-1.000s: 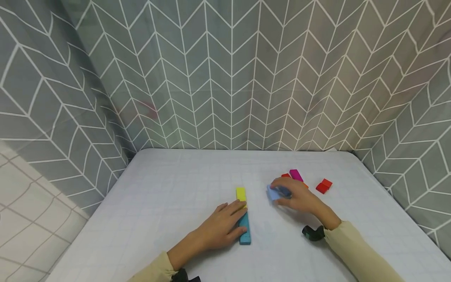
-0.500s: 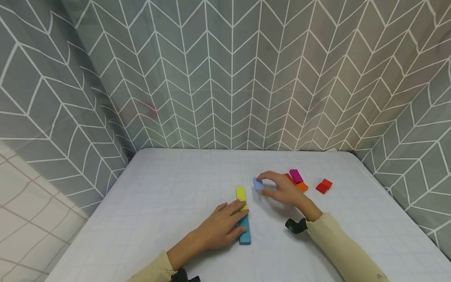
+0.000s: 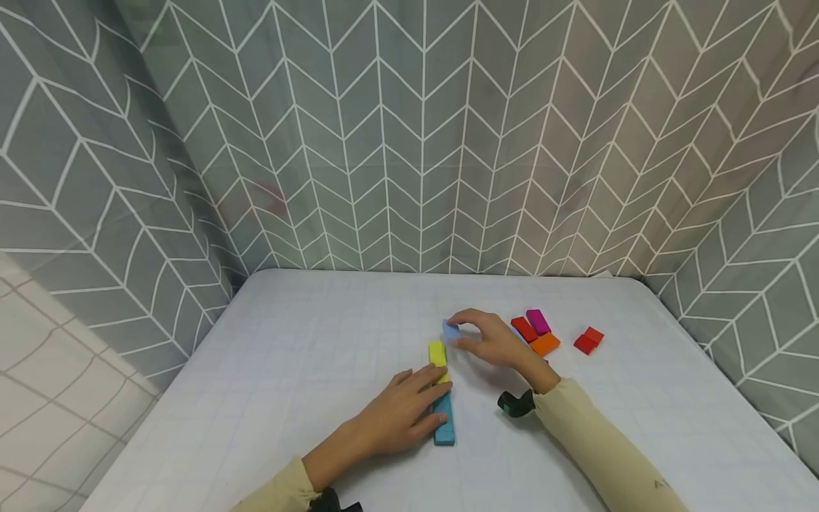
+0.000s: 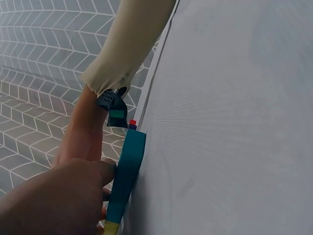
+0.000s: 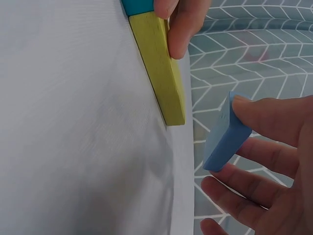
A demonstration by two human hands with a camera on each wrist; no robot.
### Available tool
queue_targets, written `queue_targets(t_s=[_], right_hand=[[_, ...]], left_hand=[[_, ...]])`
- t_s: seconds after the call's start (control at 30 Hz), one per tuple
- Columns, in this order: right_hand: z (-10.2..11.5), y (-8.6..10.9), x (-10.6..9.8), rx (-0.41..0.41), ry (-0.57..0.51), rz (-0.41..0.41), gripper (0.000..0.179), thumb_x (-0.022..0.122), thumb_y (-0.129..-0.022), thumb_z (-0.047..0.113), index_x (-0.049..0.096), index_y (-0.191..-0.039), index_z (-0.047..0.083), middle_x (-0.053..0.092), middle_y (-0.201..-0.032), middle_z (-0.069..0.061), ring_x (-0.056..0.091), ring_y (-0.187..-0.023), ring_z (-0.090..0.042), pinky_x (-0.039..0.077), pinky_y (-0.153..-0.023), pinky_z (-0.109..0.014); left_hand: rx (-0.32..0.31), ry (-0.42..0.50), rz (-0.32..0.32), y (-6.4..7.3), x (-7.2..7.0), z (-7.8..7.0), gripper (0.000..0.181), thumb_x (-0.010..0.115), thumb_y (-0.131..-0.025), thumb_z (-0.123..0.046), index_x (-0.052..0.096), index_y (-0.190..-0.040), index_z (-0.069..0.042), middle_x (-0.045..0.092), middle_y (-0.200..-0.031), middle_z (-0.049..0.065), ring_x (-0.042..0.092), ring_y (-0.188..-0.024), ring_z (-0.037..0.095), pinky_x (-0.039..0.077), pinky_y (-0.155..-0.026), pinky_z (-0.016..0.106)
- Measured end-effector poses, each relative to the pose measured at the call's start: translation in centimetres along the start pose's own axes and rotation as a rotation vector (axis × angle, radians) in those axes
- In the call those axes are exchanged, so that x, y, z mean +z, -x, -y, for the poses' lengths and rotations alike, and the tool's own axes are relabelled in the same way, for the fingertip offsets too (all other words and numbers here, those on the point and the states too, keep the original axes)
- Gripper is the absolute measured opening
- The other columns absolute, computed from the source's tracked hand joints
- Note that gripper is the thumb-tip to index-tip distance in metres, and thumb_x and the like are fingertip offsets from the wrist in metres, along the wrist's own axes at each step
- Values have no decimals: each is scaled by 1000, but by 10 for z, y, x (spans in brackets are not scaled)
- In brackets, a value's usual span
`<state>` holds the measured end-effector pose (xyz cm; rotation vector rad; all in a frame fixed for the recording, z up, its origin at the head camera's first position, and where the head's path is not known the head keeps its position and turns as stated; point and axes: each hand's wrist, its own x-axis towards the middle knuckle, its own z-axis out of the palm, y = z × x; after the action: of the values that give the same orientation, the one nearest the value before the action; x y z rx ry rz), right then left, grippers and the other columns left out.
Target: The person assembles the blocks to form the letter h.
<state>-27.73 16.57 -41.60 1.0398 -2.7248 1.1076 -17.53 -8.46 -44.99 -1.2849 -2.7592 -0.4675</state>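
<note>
The right hand pinches a light blue block between thumb and fingers. In the right wrist view this block is tilted and apart from the far end of a yellow block. A teal block lies on the table, end to end with the yellow one in a straight row. The left hand rests over the join of the two, its fingers fairly straight and covering part of both. In the left wrist view, the thumb touches the side of the teal block.
Right of the right hand lie a red block, a magenta block and an orange block; something blue is partly hidden beside them. Two small red pieces lie further right. The white table ends at a patterned curtain.
The right hand has carried the light blue block leftward from the loose blocks to near the yellow block's far end. The left hand has stayed in place.
</note>
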Motion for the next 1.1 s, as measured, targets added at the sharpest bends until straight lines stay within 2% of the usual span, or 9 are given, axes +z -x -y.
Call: queue_targets(t_s=[0.47, 0.73, 1.1], right_hand=[[3, -19, 11, 4, 17, 43, 35, 69, -100, 12, 65, -134, 1, 65, -134, -15, 57, -126, -37, 40, -110, -59], [0, -26, 17, 42, 46, 89, 35, 68, -101, 12, 65, -134, 1, 63, -137, -17, 56, -130, -38, 40, -110, -58], [-2, -34, 22, 20, 86, 59, 35, 69, -99, 10, 65, -132, 0, 62, -138, -18, 53, -133, -39, 38, -112, -58]], left_hand=[[4, 17, 3, -1, -3, -1, 54, 46, -111, -45, 52, -153, -12, 38, -163, 8, 31, -152, 27, 36, -113, 60], [3, 23, -1, 1, 2, -1, 54, 45, -111, -45, 53, -153, -12, 38, -163, 7, 30, -152, 26, 36, -113, 59], [20, -3, -15, 0, 0, 0, 54, 45, -112, -44, 53, -153, -11, 39, -163, 8, 32, -151, 25, 38, -112, 57]])
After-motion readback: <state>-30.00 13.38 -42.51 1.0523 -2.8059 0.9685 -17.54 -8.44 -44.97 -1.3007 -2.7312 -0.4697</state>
